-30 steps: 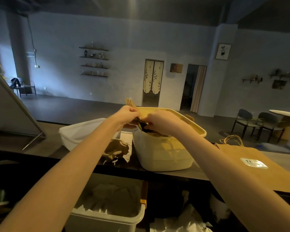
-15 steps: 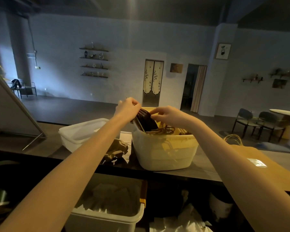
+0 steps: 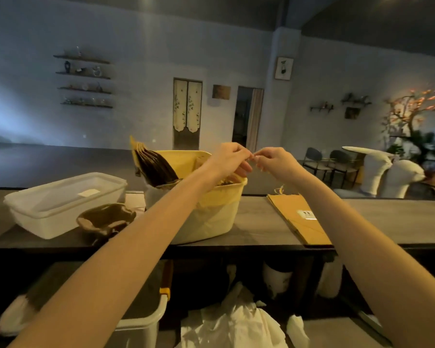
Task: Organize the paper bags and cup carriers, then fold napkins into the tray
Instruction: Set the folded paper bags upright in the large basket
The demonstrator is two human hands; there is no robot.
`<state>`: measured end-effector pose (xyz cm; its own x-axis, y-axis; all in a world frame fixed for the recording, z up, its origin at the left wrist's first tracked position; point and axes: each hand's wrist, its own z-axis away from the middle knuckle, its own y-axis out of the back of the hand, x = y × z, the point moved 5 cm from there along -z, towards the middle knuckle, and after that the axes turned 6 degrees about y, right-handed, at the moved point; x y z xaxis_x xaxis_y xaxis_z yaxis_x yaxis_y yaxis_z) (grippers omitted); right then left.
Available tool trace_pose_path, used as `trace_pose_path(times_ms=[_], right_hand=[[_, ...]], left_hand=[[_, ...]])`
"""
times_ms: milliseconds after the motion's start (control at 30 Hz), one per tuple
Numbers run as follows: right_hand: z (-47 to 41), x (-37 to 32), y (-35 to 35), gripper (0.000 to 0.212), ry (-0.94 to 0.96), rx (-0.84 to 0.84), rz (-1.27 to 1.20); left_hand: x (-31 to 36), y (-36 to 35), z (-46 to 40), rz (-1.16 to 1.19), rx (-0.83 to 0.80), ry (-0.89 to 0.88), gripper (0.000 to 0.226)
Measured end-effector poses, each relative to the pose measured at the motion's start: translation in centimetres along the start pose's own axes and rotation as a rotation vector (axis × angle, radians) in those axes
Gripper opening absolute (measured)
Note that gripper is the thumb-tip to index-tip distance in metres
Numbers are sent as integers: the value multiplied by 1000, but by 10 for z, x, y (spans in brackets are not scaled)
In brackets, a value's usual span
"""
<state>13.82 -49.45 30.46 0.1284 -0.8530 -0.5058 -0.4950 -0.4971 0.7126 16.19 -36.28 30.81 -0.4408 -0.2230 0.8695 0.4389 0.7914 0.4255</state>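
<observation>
While your two hands meet above the far right rim of the yellow tub (image 3: 211, 217), your left hand (image 3: 230, 160) and right hand (image 3: 278, 163) have their fingertips drawn together toward each other, thumbs against forefingers, as if pinching something thin between them; what it is I cannot tell, since it is too small and pale to make out. The fingers (image 3: 246, 156) of your left hand are curled, and the fingers of the right are curled likewise, nearly touching the left ones.

Just below and left of your fingers, a bundle of brown paper bags (image 3: 153, 167) stands tilted in the tub, leaning out over its left rim. Below and right of your right-hand fingers, a flat stack of paper bags (image 3: 296, 217) lies on the desk (image 3: 387, 217), its twine handles near your right wrist and a small white label on the top bag. Well left of your fingers, a clear lidded plastic box (image 3: 60, 204) sits on the desk, and a crumpled brown cup carrier (image 3: 106, 219) lies just beside it, between the box and the tub, partly behind your left forearm.

Under the desk, below your arms, a white bin (image 3: 141, 325) and loose white napkins (image 3: 236, 322) show on a lower shelf.
</observation>
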Motion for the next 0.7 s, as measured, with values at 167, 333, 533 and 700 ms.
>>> trace_pose_path(times_ms=[167,333,533,700], right_hand=[[30,81,35,28,-225,58,85],[67,161,57,32,-462,89,203],[95,234,64,36,-678,18,230],[109,266,61,41,-806,-75,227]], left_hand=[[-15,-76,-16,135,-165,186,25],[-44,-145,-32,171,-246,324,30],[-70,-199,-54,192,-250,455,35],[-85,-223,-63,250,-262,551,41]])
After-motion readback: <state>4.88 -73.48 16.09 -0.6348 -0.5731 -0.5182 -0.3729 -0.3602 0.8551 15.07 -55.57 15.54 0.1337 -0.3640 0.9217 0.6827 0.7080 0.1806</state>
